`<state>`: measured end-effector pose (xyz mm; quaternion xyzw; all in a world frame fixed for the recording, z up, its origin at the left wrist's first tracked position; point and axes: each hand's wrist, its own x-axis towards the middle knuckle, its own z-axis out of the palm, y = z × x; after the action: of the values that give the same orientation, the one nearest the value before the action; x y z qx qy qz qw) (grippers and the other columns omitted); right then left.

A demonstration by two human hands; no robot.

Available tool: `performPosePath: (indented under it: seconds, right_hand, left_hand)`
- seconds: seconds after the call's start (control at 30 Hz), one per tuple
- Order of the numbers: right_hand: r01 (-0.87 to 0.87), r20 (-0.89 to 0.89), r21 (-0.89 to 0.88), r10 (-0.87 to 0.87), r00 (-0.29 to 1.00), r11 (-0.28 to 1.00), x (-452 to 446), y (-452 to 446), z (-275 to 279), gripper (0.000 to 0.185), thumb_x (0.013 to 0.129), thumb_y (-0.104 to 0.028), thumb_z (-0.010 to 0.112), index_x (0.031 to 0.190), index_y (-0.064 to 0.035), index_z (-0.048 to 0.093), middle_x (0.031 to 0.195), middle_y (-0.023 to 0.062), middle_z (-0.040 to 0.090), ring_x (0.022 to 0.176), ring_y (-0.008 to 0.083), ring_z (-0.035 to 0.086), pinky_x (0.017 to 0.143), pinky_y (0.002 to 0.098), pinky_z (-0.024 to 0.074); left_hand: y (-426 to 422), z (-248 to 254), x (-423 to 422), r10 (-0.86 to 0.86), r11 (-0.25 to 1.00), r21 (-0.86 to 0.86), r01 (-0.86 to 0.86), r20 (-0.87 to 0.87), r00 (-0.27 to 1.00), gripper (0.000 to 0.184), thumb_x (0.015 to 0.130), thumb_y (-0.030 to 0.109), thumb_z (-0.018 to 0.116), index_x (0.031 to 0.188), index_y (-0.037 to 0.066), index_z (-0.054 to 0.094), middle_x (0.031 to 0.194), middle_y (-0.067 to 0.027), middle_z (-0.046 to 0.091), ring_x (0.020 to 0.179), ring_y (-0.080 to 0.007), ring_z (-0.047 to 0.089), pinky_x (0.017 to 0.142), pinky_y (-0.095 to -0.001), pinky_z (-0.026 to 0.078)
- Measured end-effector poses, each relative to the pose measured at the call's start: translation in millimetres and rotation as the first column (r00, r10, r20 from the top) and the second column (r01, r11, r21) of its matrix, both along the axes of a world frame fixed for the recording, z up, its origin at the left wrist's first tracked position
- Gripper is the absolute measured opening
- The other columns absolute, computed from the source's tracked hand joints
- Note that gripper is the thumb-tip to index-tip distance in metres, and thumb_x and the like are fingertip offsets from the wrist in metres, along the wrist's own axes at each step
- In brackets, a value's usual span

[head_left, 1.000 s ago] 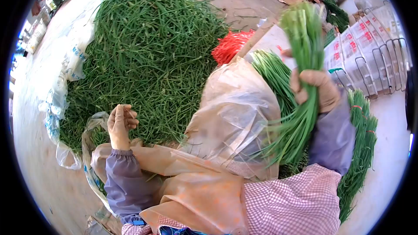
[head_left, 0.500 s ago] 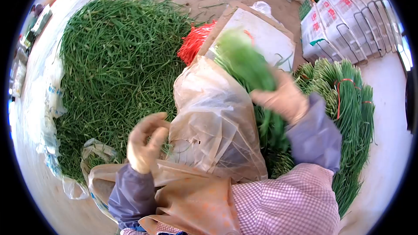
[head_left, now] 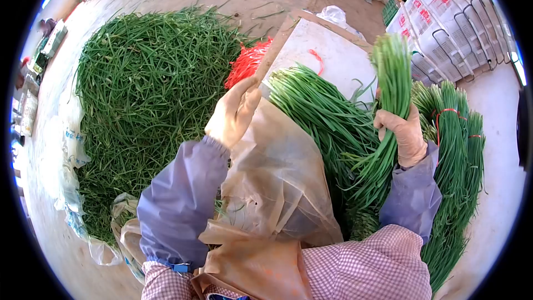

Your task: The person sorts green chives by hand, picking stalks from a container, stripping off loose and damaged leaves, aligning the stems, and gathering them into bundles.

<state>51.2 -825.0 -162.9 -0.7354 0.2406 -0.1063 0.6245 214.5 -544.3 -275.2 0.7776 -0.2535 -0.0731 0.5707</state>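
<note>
My right hand (head_left: 403, 135), in a light glove, is wrapped round a bunch of garlic chives (head_left: 393, 75). The bunch stands upright with its pale cut ends at the top. Left of it, a loose heap of chives (head_left: 316, 100) lies slanting across a white board (head_left: 336, 44), its leaves running down under my right hand. My left hand (head_left: 234, 114), gloved too, holds nothing. Its fingers stretch toward the board's left edge, close to a pile of red ties (head_left: 248, 62). One single red tie (head_left: 317, 61) rests on the board.
A wide heap of loose green leaves (head_left: 150, 78) covers the floor at left, on plastic sheeting (head_left: 72, 161). Chive bundles with red bands (head_left: 448, 112) lie at right. White printed crates (head_left: 438, 22) stand behind them. Brown plastic sheet (head_left: 283, 172) covers my lap.
My right hand has moved right and raised its bunch of chives upright. My left hand has gone forward and right, toward the red ties. The heap on the board now shows clearly.
</note>
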Motion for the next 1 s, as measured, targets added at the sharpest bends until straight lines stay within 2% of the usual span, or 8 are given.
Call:
performPosePath:
  seconds: [0.13, 0.27, 0.37, 0.6, 0.67, 0.8, 0.93, 1.0]
  right_hand:
    - [0.054, 0.048, 0.094, -0.059, 0.997, 0.994, -2, -4, -5, 0.043, 0.073, -0.003, 0.069, 0.114, -0.0003, 0.059, 0.076, 0.0052, 0.061, 0.060, 0.0138, 0.058, 0.048, 0.0255, 0.0461]
    - [0.099, 0.019, 0.127, -0.102, 0.995, 0.987, 0, -9, -3, 0.043, 0.072, -0.002, 0.068, 0.114, -0.0004, 0.060, 0.076, 0.0051, 0.061, 0.061, 0.0134, 0.058, 0.048, 0.0251, 0.0453]
    - [0.107, 0.012, 0.032, -0.108, 0.994, 0.994, 4, -17, -13, 0.045, 0.073, -0.004, 0.065, 0.118, -0.0035, 0.059, 0.068, 0.0054, 0.060, 0.048, 0.0112, 0.051, 0.045, 0.0232, 0.0396]
    - [0.008, -0.024, 0.084, -0.006, 1.000, 0.996, 29, -15, -28, 0.033, 0.075, -0.001, 0.071, 0.106, 0.0002, 0.059, 0.078, 0.0046, 0.062, 0.062, 0.0119, 0.060, 0.048, 0.0238, 0.0475]
    - [-0.003, -0.008, 0.133, 0.004, 1.000, 0.991, 36, -13, -47, 0.050, 0.073, -0.007, 0.070, 0.121, -0.0002, 0.057, 0.070, 0.0069, 0.062, 0.048, 0.0118, 0.053, 0.045, 0.0231, 0.0437]
    - [-0.025, -0.033, 0.261, 0.035, 0.999, 0.965, 48, -13, -78, 0.046, 0.076, -0.012, 0.068, 0.120, -0.0032, 0.058, 0.070, 0.0077, 0.063, 0.047, 0.0128, 0.053, 0.045, 0.0234, 0.0433]
    - [0.026, -0.046, 0.406, -0.007, 0.999, 0.913, 54, -8, -94, 0.039, 0.077, -0.007, 0.071, 0.114, -0.0048, 0.061, 0.068, 0.0080, 0.062, 0.051, 0.0136, 0.054, 0.046, 0.0250, 0.0437]
    - [0.016, -0.034, 0.443, 0.000, 0.999, 0.896, 55, -8, -100, 0.039, 0.077, -0.007, 0.070, 0.115, -0.0051, 0.061, 0.068, 0.0080, 0.062, 0.051, 0.0138, 0.054, 0.046, 0.0249, 0.0437]
  left_hand:
    - [-43, -17, 42, -0.014, 1.000, -0.018, 0.014, -0.010, 1.000, 0.066, 0.097, 0.051, 0.043, 0.134, -0.004, 0.047, 0.130, -0.0255, 0.055, 0.126, -0.0322, 0.049, 0.105, -0.0347, 0.036]
    - [-73, -27, 58, -0.027, 0.998, 0.046, 0.034, -0.143, 0.989, 0.069, 0.097, 0.053, 0.043, 0.136, -0.003, 0.045, 0.133, -0.0253, 0.052, 0.128, -0.0328, 0.048, 0.107, -0.0343, 0.034]
    - [-85, -44, 51, -0.116, 0.993, -0.011, 0.115, -0.116, 0.986, 0.055, 0.096, 0.041, 0.051, 0.133, 0.000, 0.050, 0.132, -0.0224, 0.054, 0.128, -0.0310, 0.048, 0.108, -0.0342, 0.035]
    - [-78, -47, 32, -0.117, 0.991, 0.053, 0.121, -0.077, 0.990, 0.041, 0.090, 0.020, 0.060, 0.129, 0.006, 0.055, 0.133, -0.0153, 0.056, 0.129, -0.0255, 0.048, 0.108, -0.0332, 0.035]
    - [-81, -44, 35, -0.042, 0.997, 0.064, 0.035, 0.106, 0.993, 0.040, 0.088, 0.019, 0.063, 0.125, 0.006, 0.058, 0.128, -0.0151, 0.058, 0.124, -0.0268, 0.052, 0.106, -0.0348, 0.038]
    - [-96, -17, 39, 0.023, 0.993, 0.095, -0.072, 0.439, 0.898, 0.028, 0.081, 0.017, 0.068, 0.107, 0.006, 0.067, 0.112, -0.0139, 0.065, 0.105, -0.0293, 0.062, 0.093, -0.0384, 0.047]
    - [-127, 0, 28, -0.144, 0.943, 0.325, -0.068, 0.586, 0.797, 0.018, 0.078, 0.024, 0.071, 0.083, 0.006, 0.068, 0.086, -0.0088, 0.066, 0.085, -0.0270, 0.063, 0.075, -0.0404, 0.049]
    - [-142, -6, 29, -0.233, 0.873, 0.481, -0.078, 0.552, 0.800, 0.025, 0.077, 0.029, 0.071, 0.084, 0.006, 0.069, 0.085, -0.0101, 0.065, 0.088, -0.0283, 0.062, 0.077, -0.0432, 0.048]
